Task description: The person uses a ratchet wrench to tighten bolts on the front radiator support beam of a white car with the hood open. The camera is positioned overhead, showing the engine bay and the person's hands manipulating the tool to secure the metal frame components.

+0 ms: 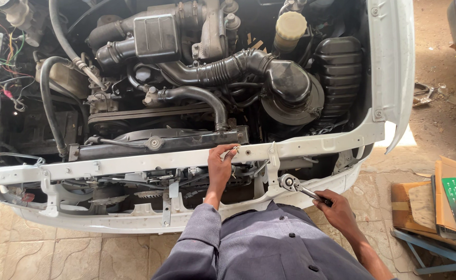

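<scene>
Left hand (220,165): I have it up on the white crossbar (134,164), fingertips pinched on a small metal part (232,152) at the bar's top edge (too small to tell whether bolt or clip).
Right hand (337,210): clenched round the dark grip of a ratchet wrench (299,187), low and to the right of my left hand; its chrome head lies just beside the base of the centre latch bracket (272,163).
Crossbar: runs right across the open engine bay, passing under my left hand and above my right.
Radiator top (155,145): just beyond my left fingertips, behind the bar.
Air intake hose (228,70): ribbed, black, well beyond both hands, joining the round air cleaner housing (290,88).
Reservoir (290,27): pale cap, far beyond my right hand; its level I cannot see.
Cardboard box (419,205): on the floor, right of my right hand, open, holding a green packet (455,191) and what look like flat parts (contents partly cut off).
Risk, dropped part: my pinch is light, and I judge the part could slip into the gap behind the bar and be hard to fetch out.
Risk, wrench slip: if the head sits badly on a fastener, a pull could skid it and knock my right knuckles on the bumper edge (321,189).
Risk, loose wiring (7,57): far left of my left hand, bare ends showing; best left alone.
</scene>
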